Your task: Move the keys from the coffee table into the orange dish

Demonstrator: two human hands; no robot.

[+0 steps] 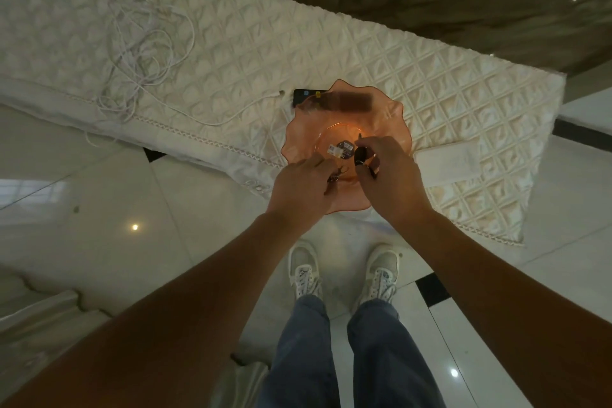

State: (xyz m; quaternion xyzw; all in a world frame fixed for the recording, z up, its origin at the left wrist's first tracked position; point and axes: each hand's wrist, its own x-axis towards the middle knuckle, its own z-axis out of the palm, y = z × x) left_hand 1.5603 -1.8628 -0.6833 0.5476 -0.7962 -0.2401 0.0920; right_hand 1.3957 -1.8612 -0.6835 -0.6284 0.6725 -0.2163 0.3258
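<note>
The orange dish (pixel 394 116), translucent with a wavy rim, sits on the coffee table's quilted cream cover near its front edge. Both hands are over its bowl. My right hand (pixel 387 175) pinches a black key fob (pixel 360 156) with a ring and keys hanging under the fingers. My left hand (pixel 299 189) grips small dark metal keys or clips (pixel 438 172) at its fingertips, just above the dish's near side. A dark round tag (pixel 344 146) and a small white piece (pixel 332 151) lie in the dish centre.
A black phone (pixel 303 97) lies behind the dish, partly under its rim, with a white cable (pixel 149 53) tangled across the cover to the left. A folded white cloth (pixel 450 162) sits right of the dish. My shoes stand on glossy floor tiles below.
</note>
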